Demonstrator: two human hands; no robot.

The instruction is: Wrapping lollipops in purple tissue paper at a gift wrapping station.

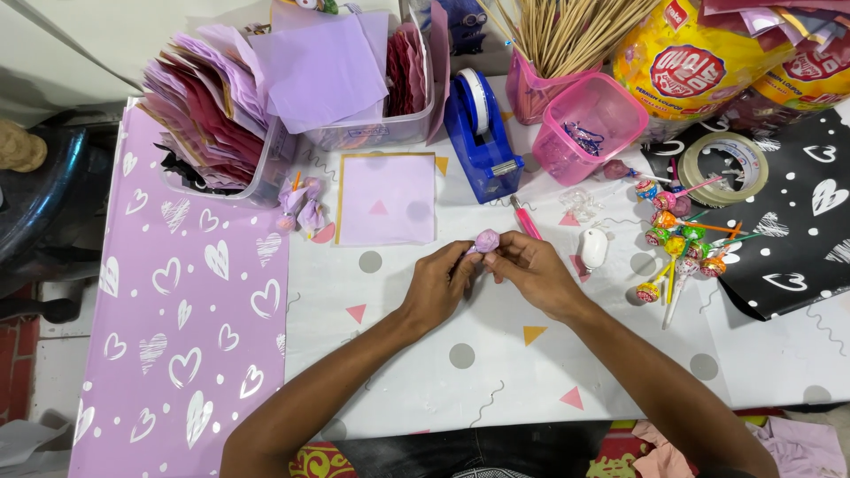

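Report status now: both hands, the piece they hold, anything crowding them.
Left hand and right hand both pinching the lilac wrapped ball, fingers closed on it. Pink pen just beyond; nothing blocking.

The small purple wrapped ball (487,240) is half hidden by the fingertips of the left hand (440,285) and right hand (529,274). The yellow bags (699,62) are cut off by the top edge.

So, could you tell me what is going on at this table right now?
A person's left hand and right hand together pinch a small lilac paper-wrapped ball above the table. Loose lollipops lie to the right, a lilac paper square and blue tape dispenser just beyond the hands.
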